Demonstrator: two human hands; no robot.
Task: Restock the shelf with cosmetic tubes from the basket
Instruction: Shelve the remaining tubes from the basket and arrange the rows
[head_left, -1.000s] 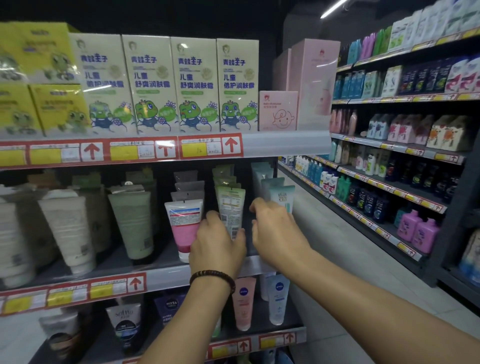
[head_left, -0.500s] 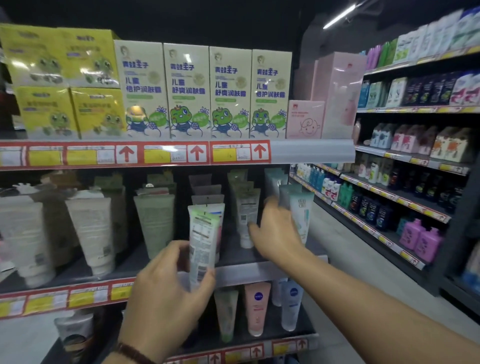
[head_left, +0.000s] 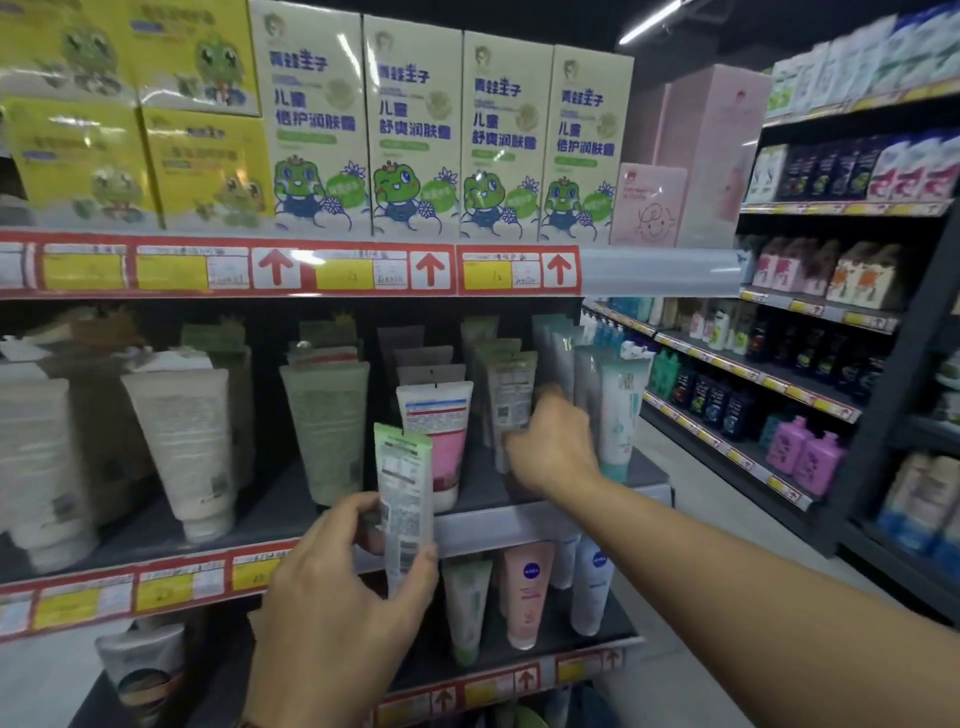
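Cosmetic tube (head_left: 404, 499) held before grey shelf (head_left: 483, 530); dim shop aisle (head_left: 701, 499) beside.

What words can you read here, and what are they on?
"青蛙王子": cream boxes.
"儿童 倍护润肤霜": first and fourth box from the left.
"儿童 舒爽润肤霜": second and third box.
"NIVEA": pink tube, lowest down.
Price tags and the held tube in the left hand: too blurred.

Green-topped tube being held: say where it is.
Head view, lower centre: the left hand holds the green-topped tube roughly upright in front of the middle shelf's edge, just left of the pink tube.
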